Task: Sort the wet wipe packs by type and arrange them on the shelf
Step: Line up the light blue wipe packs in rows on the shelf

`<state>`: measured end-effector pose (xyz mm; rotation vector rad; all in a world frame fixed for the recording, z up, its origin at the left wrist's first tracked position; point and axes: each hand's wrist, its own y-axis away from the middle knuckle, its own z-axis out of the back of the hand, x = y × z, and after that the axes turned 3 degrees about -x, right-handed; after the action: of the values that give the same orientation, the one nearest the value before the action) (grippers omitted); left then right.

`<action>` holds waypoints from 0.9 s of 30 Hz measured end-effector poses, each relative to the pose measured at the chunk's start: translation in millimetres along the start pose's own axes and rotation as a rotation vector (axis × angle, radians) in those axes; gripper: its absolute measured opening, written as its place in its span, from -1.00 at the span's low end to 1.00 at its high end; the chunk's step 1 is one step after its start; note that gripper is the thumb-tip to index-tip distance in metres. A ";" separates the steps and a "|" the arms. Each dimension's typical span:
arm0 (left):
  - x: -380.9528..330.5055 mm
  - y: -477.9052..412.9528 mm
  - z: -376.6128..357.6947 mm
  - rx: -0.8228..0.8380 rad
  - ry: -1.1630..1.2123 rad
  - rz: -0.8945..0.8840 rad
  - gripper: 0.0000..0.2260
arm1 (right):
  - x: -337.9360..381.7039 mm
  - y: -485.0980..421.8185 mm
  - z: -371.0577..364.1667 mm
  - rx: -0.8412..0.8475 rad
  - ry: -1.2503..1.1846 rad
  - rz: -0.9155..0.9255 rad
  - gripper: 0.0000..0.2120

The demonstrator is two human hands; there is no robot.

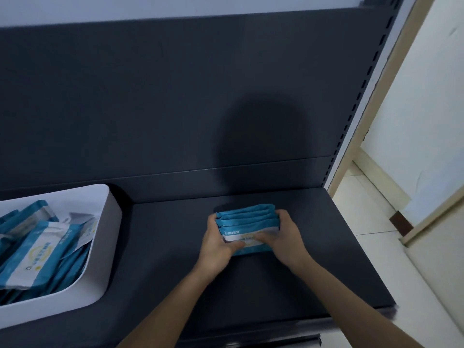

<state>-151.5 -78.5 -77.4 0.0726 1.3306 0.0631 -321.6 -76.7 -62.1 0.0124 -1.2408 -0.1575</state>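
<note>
The picture's left edge is cutting off the white bin (111, 232) and the heap of packs (32, 252) lying in it, and those packs are overlapping too much to count. The print on every label is blurring past reading. The left grip (218, 244) and right grip (286, 237) are covering both ends of the row of packs (247, 219), thumbs masking part of the near label. Both forearms are running out at the bottom edge. A small dark thing (401, 223) on the floor at right is showing too vaguely to identify.
</note>
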 end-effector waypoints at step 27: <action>-67.6 -106.0 -168.9 0.066 0.050 0.115 -0.66 | -47.7 -111.7 149.6 -0.224 -0.088 -0.124 -0.65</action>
<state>-331.1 -187.2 -61.2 0.2052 1.3782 0.1191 -490.1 -169.8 -68.9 -0.1135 -1.3047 -0.4077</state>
